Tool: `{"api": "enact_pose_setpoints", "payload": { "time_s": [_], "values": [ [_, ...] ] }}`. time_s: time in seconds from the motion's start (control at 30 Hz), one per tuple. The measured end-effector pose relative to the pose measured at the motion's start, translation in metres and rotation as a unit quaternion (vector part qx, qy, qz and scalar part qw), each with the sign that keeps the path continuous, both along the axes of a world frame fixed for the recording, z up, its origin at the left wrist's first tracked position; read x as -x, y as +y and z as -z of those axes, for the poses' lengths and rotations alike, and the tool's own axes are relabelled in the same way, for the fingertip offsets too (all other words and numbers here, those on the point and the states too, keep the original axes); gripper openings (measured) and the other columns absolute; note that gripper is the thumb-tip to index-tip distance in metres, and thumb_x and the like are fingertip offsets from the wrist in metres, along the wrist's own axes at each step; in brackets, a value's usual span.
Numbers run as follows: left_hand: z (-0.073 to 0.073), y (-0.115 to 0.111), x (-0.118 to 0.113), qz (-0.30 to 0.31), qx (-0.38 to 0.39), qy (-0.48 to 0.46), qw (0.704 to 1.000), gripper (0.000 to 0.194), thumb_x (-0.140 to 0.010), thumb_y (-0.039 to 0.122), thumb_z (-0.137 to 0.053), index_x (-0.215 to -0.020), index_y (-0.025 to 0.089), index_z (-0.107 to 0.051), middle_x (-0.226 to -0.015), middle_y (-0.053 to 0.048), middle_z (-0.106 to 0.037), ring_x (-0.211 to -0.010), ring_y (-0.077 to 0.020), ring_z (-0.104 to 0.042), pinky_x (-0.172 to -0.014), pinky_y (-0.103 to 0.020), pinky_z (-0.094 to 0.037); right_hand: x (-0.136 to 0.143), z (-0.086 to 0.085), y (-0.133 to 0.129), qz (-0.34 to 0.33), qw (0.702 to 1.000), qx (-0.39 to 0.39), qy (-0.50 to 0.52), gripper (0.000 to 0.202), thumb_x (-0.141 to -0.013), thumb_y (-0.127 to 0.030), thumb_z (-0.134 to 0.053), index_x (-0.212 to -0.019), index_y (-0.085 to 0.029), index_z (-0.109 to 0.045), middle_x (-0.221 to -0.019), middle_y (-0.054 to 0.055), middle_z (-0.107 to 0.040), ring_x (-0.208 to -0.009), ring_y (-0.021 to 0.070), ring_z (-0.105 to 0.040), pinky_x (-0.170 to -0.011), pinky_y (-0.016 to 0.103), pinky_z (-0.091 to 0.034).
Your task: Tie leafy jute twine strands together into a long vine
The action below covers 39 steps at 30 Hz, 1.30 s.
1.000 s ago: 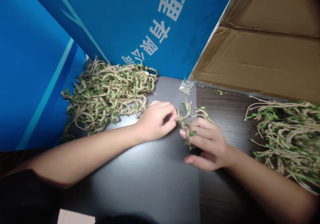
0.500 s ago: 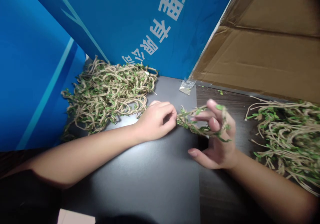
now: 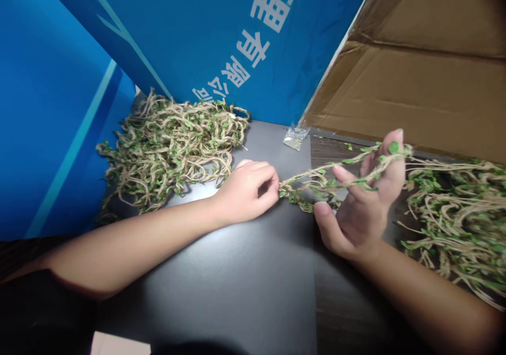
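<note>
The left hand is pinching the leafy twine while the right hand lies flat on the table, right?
Not quite: the right hand is raised with the leafy twine looped over its fingers, as the head view shows. The left hand is indeed pinching the twine.

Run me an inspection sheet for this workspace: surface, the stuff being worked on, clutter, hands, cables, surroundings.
Surface: grey area at left and centre, dark wood-grain area to its right.
Job's things: leafy twine stretched between the hands; left pile and right pile of similar leafy twine.
Clutter: small clear plastic piece near the far edge, leaf scraps beside it, pale card at the bottom.
Grippers: two bare hands; left hand pinches the twine, right hand has it looped over raised fingers.
Cables: nothing seen.
Surroundings: blue panel with white characters behind, brown cardboard at far right.
</note>
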<state>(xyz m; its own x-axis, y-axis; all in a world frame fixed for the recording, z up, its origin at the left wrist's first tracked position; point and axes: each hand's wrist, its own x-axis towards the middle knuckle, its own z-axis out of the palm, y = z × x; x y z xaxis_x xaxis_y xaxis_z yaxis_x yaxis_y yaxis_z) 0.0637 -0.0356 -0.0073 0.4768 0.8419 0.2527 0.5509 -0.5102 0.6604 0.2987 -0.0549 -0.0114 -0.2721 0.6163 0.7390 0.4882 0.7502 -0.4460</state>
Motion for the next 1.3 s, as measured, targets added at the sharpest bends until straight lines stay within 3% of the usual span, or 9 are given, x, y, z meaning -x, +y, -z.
{"api": "enact_pose_setpoints", "payload": {
  "time_s": [0.23,0.33,0.43,0.5,0.6,0.77,0.93,1.1,1.3],
  "values": [
    [0.002,0.000,0.000,-0.003,0.000,-0.003,1.000,0.010,-0.090,0.015,-0.058,-0.080,0.017,-0.061,-0.078,0.001,-0.065,-0.075,-0.0144,-0.057,-0.085,-0.033,-0.040,0.005,0.002,0.002,0.077,0.993,0.013,0.088,0.059,-0.089,-0.022,-0.066,-0.146,-0.030,-0.056,-0.172,0.007,-0.028,-0.164,0.0457,-0.009,-0.129,0.077,-0.013],
    [0.002,0.000,0.000,-0.005,0.001,-0.012,1.000,0.011,-0.090,0.016,-0.059,-0.080,0.017,-0.061,-0.078,0.002,-0.065,-0.076,-0.0143,-0.058,-0.085,-0.033,-0.040,0.001,0.006,0.004,0.067,0.994,0.059,0.064,0.052,-0.095,-0.025,-0.061,-0.146,-0.028,-0.056,-0.165,0.011,-0.040,-0.157,0.0430,-0.033,-0.124,0.073,-0.029],
    [0.003,0.000,0.000,-0.004,-0.003,-0.024,1.000,0.010,-0.090,0.015,-0.059,-0.080,0.017,-0.062,-0.079,0.002,-0.065,-0.076,-0.0141,-0.058,-0.083,-0.032,-0.040,-0.003,0.010,0.006,0.051,0.987,0.120,0.089,0.041,-0.099,-0.024,-0.058,-0.139,-0.027,-0.059,-0.136,0.014,-0.064,-0.129,0.0345,-0.061,-0.110,0.061,-0.048],
    [0.003,0.000,0.000,-0.002,-0.005,-0.029,1.000,0.010,-0.090,0.015,-0.059,-0.081,0.017,-0.062,-0.079,0.001,-0.066,-0.076,-0.0141,-0.058,-0.082,-0.032,-0.040,-0.004,0.012,0.007,0.035,0.984,0.152,0.085,0.024,-0.100,-0.023,-0.058,-0.122,-0.025,-0.066,-0.108,0.009,-0.069,-0.104,0.0272,-0.068,-0.094,0.049,-0.055],
    [0.003,-0.001,0.000,-0.004,-0.008,-0.032,0.999,0.008,-0.090,0.016,-0.061,-0.082,0.017,-0.062,-0.080,0.001,-0.066,-0.077,-0.0141,-0.059,-0.082,-0.031,-0.041,-0.004,0.011,0.007,0.018,0.985,0.163,0.048,0.015,-0.101,-0.020,-0.057,-0.108,-0.025,-0.070,-0.093,0.005,-0.069,-0.089,0.0220,-0.067,-0.084,0.041,-0.055],
    [0.002,-0.001,0.000,-0.008,-0.012,-0.036,0.999,0.006,-0.088,0.015,-0.063,-0.083,0.017,-0.062,-0.081,0.002,-0.066,-0.079,-0.0137,-0.060,-0.082,-0.031,-0.041,-0.001,0.012,0.005,0.008,0.979,0.174,0.109,0.049,-0.102,-0.030,-0.056,-0.151,-0.031,-0.055,-0.138,0.011,-0.065,-0.111,0.0278,-0.066,-0.101,0.052,-0.054],
    [0.002,-0.001,0.000,-0.012,-0.019,-0.036,0.999,0.008,-0.089,0.016,-0.063,-0.082,0.017,-0.061,-0.079,0.002,-0.064,-0.077,-0.0134,-0.058,-0.081,-0.030,-0.042,0.002,0.020,0.012,-0.014,0.952,0.171,0.255,0.054,-0.102,-0.045,-0.054,-0.155,-0.036,-0.049,-0.150,0.010,-0.056,-0.104,0.0255,-0.066,-0.096,0.051,-0.055],
    [0.003,-0.001,0.001,-0.009,-0.030,-0.040,0.999,0.006,-0.088,0.017,-0.064,-0.084,0.018,-0.061,-0.081,0.001,-0.064,-0.077,-0.0138,-0.058,-0.079,-0.030,-0.043,0.002,0.024,0.017,0.025,0.927,0.199,0.318,0.034,-0.104,-0.044,-0.055,-0.132,-0.028,-0.066,-0.117,0.008,-0.067,-0.087,0.0194,-0.063,-0.080,0.039,-0.054],
    [0.002,-0.002,0.000,0.003,-0.032,-0.066,0.997,0.005,-0.087,0.015,-0.064,-0.084,0.018,-0.061,-0.082,0.001,-0.068,-0.077,-0.0147,-0.062,-0.078,-0.031,-0.046,-0.002,0.017,0.004,0.079,0.968,0.170,0.164,0.013,-0.102,-0.024,-0.061,-0.110,-0.023,-0.071,-0.091,0.003,-0.068,-0.078,0.0164,-0.063,-0.073,0.033,-0.052]
  ]
}}
